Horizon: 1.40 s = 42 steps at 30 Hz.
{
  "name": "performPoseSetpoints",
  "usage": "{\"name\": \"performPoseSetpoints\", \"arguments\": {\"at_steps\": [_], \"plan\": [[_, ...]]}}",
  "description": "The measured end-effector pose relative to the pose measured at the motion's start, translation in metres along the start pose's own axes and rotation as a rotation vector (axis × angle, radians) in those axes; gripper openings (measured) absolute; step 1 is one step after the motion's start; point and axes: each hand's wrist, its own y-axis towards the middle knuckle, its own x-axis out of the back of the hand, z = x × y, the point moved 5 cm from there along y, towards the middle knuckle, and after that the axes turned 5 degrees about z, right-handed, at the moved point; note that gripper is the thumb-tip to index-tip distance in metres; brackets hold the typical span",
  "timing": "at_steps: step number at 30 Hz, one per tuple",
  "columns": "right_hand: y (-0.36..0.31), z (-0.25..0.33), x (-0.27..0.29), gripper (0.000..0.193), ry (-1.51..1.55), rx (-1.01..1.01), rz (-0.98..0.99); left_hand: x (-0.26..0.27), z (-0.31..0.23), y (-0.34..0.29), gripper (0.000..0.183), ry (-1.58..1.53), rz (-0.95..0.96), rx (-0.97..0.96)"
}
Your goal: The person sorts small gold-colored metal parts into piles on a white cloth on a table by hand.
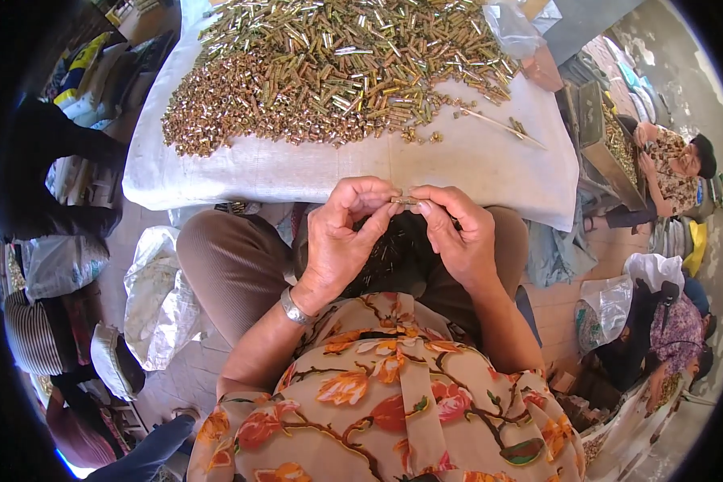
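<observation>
In front of my lap, my left hand (339, 234) and my right hand (461, 231) meet, thumbs and fingertips pinched. Between them they hold a small, slim brass-coloured metal pin (404, 200), one end in each hand. My fingertips cover part of it. Beyond my hands lies a pale cloth-covered table (297, 177). On it spreads a heap of longer brass-coloured metal pins (361, 56), bordered at the near left by a pile of shorter metal pieces (217, 108). Loose metal pieces also show below my hands, over the dark area between my knees.
A thin pale stick (504, 128) lies at the table's right, near a clear plastic bag (512, 30). A co-worker (668, 165) sits by a metal-edged tray (602, 149) at right. White sacks (159, 297) stand on the floor at left, where other people are partly visible.
</observation>
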Motion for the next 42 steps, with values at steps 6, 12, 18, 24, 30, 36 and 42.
{"name": "performPoseSetpoints", "arguments": {"at_steps": [6, 12, 18, 24, 30, 36, 42], "plan": [[0.004, -0.007, 0.01, 0.016, 0.359, -0.272, 0.319, 0.006, -0.014, 0.007, 0.017, -0.102, 0.304, 0.182], [-0.006, 0.003, 0.0, 0.019, 0.641, -0.361, 0.489, -0.002, -0.012, 0.011, 0.014, -0.446, 0.688, 0.313], [-0.001, -0.038, -0.006, 0.022, 1.02, -0.496, 0.411, -0.01, 0.009, 0.035, 0.022, -0.36, 0.565, 0.407], [0.073, -0.074, 0.038, 0.018, 0.436, -0.488, -0.03, -0.008, 0.034, 0.103, 0.013, 0.866, 0.067, -0.241], [0.161, -0.102, 0.052, 0.021, -0.674, -0.096, 0.006, -0.027, 0.043, 0.117, 0.012, 1.153, 0.041, -0.32], [0.178, -0.113, 0.039, 0.018, -1.012, -0.203, 0.148, -0.028, 0.042, 0.113, 0.019, 1.242, 0.009, -0.315], [0.116, -0.061, 0.036, 0.021, -0.1, -0.385, 0.143, 0.004, 0.054, 0.074, 0.015, 0.009, 0.107, 0.281]]}}
